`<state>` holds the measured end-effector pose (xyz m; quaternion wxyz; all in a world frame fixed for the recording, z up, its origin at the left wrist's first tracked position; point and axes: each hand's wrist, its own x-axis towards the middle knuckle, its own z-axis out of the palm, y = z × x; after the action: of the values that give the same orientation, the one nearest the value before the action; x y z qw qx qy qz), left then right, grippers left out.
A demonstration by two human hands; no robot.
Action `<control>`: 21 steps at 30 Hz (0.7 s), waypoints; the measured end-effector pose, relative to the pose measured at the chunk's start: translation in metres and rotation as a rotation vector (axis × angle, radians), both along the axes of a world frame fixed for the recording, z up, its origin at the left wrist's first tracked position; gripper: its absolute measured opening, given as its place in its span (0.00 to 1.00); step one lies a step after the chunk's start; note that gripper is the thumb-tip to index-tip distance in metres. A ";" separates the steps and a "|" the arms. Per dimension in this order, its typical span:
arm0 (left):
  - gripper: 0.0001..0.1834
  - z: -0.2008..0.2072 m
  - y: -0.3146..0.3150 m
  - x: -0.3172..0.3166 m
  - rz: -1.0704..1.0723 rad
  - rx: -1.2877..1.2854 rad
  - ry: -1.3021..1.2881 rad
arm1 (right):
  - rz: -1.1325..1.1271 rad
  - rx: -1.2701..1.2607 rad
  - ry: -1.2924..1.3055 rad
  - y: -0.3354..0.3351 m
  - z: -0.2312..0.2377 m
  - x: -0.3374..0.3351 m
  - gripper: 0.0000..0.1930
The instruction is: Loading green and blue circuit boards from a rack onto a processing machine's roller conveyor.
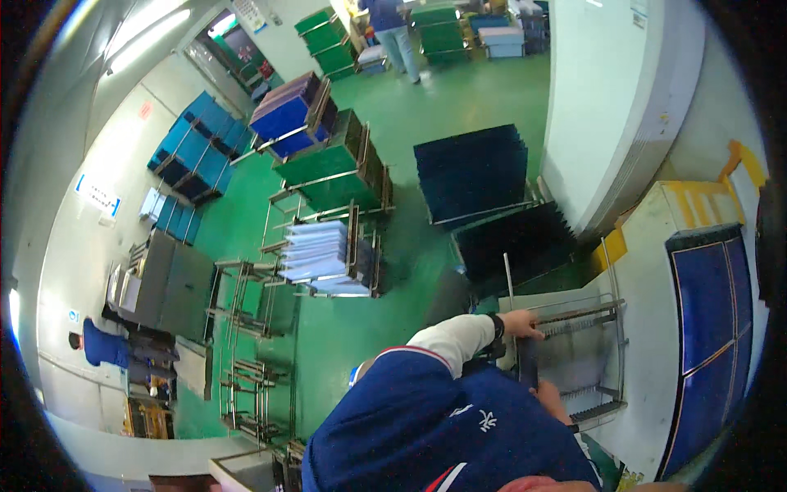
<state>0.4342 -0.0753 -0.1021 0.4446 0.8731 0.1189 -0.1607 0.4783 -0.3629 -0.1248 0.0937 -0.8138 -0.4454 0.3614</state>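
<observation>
My left hand (520, 324), in a white cuff with a black band at the wrist, reaches to a metal rack (620, 353) at the lower right. Its fingers are curled at the far end of a narrow dark panel (528, 361). My right hand (552, 402) is closed at the panel's near end, and my blue jacket hides part of it. The panel stands at the rack's left side, between toothed bars (582, 318) along the far and near sides. A thin metal post (509, 279) rises beside my left hand.
Racks of dark boards (471, 174) stand ahead on the green floor. Further left are racks of white sheets (316, 252), green boards (332, 168) and bare frames (246, 303). A blue-panelled unit (711, 312) is at the right. One person (106, 344) is at the left, another (398, 41) far ahead.
</observation>
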 end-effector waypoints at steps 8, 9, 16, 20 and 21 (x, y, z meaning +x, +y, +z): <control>0.46 -0.007 0.000 -0.015 -0.041 -0.105 -0.073 | -0.090 0.036 -0.079 -0.002 0.003 -0.012 0.17; 0.48 -0.004 -0.002 -0.015 -0.021 -0.124 -0.036 | -0.086 0.030 -0.108 -0.003 -0.003 -0.012 0.16; 0.53 -0.046 0.025 -0.024 -0.070 -0.206 -0.083 | -0.161 0.055 -0.063 0.020 0.063 -0.013 0.13; 0.51 -0.030 0.030 -0.018 -0.146 -0.145 0.094 | -0.127 0.039 -0.098 -0.003 0.110 -0.011 0.14; 0.51 -0.043 0.038 -0.022 -0.168 -0.121 0.102 | -0.126 0.030 -0.113 0.000 0.130 -0.011 0.15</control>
<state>0.4118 -0.0368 -0.1451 0.4748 0.8423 0.0580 -0.2485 0.4669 -0.3627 0.0049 0.1034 -0.8577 -0.4033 0.3017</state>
